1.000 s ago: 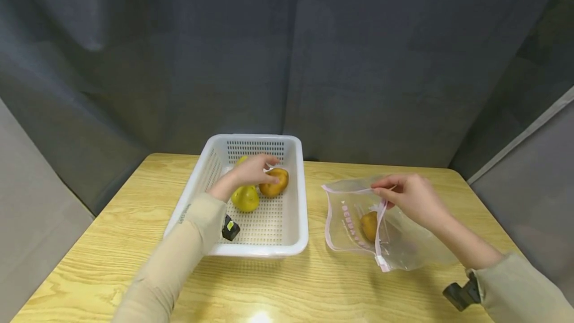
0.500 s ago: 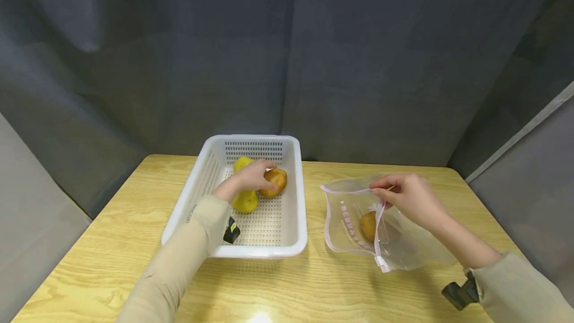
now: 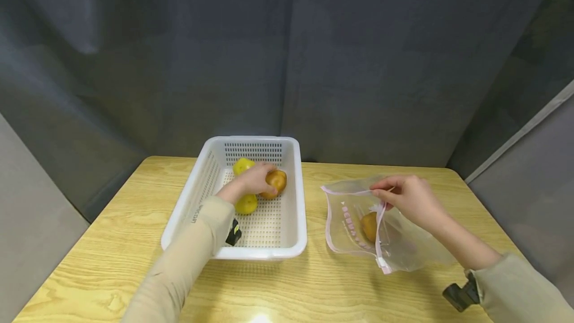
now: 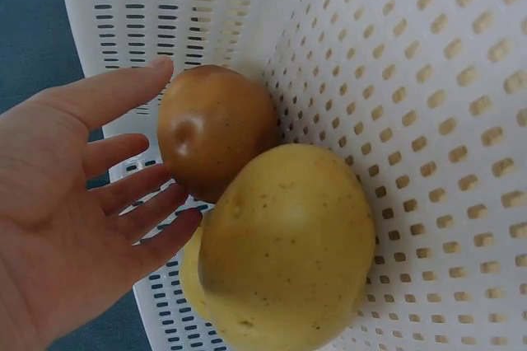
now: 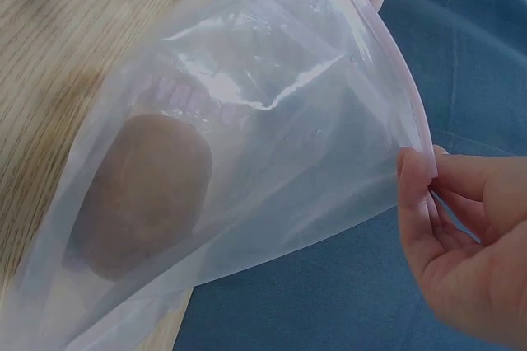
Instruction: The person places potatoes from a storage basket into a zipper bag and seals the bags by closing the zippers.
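In the white basket, my left hand [image 3: 256, 177] reaches around a brown potato [image 4: 216, 130] with a dimpled skin. The thumb is at the potato's upper edge and the other fingers lie spread along its near side, loosely bent. A speckled yellow, rounded piece of produce [image 4: 288, 244] sits against the potato, and a second yellow one [image 3: 242, 165] lies toward the back. My right hand [image 3: 410, 198] pinches the pink-edged mouth of a clear slider zip bag [image 5: 272, 145] between thumb and fingers. Inside the bag is another brown potato [image 5: 148, 194], seen through the plastic.
The perforated white basket [image 3: 298, 223] stands left of the middle on a wood-grain table [image 3: 264, 293]. The zip bag lies to its right, its white slider [image 3: 381, 262] toward the front. A dark curtain [image 3: 224, 64] hangs behind the table.
My left hand has shifted slightly and settled lower around the brown potato, and more of the rear yellow piece shows. The right hand and the bag have stayed nearly still.
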The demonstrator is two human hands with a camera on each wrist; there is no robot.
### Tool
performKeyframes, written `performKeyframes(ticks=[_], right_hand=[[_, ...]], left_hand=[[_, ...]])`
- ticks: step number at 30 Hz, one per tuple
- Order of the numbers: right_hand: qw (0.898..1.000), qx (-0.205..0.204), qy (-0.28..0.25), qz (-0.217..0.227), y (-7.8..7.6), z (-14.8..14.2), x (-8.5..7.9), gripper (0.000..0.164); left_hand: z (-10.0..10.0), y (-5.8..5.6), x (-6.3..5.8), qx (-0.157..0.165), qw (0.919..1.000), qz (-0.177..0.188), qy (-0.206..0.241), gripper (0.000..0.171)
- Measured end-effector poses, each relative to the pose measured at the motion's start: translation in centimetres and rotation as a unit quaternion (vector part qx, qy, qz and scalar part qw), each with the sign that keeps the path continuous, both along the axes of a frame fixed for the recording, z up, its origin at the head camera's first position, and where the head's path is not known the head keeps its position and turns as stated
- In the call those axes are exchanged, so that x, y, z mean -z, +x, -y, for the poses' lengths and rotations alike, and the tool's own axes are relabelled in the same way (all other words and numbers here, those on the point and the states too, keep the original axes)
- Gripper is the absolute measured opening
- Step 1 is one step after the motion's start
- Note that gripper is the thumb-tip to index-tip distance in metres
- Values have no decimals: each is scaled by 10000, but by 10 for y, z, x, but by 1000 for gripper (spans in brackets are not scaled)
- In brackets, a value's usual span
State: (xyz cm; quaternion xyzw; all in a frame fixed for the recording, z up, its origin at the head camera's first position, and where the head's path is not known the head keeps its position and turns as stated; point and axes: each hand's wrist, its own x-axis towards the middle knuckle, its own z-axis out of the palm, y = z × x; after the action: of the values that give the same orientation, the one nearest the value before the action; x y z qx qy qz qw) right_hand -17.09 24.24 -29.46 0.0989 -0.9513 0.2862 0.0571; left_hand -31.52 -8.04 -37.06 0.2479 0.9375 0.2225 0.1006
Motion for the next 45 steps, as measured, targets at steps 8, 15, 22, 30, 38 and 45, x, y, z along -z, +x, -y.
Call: performKeyframes(ticks=[8,15,22,30,38,45], right_hand=[[10000,3,-64,63,0,0,0,22],[10000,33,-63,53,0,1,0,21],[10000,13,-79,34,1,1,0,20],[10000,-13,-73,65,-1,1,2,22],[10000,-3,-26,38,-1,0,4,22],[10000,-11,-65,15,0,-1,4,20]], left_hand=[[0,-1,3,-103,9999,39,-59,72],[-1,-2,5,-131,9998,38,-126,71],[-2,-5,9,-215,9996,-62,-167,71],[-3,-5,12,-239,9994,-120,-204,73],[-4,-3,12,-256,9994,-107,-220,73],[-5,-2,10,-282,9993,-65,-236,74]])
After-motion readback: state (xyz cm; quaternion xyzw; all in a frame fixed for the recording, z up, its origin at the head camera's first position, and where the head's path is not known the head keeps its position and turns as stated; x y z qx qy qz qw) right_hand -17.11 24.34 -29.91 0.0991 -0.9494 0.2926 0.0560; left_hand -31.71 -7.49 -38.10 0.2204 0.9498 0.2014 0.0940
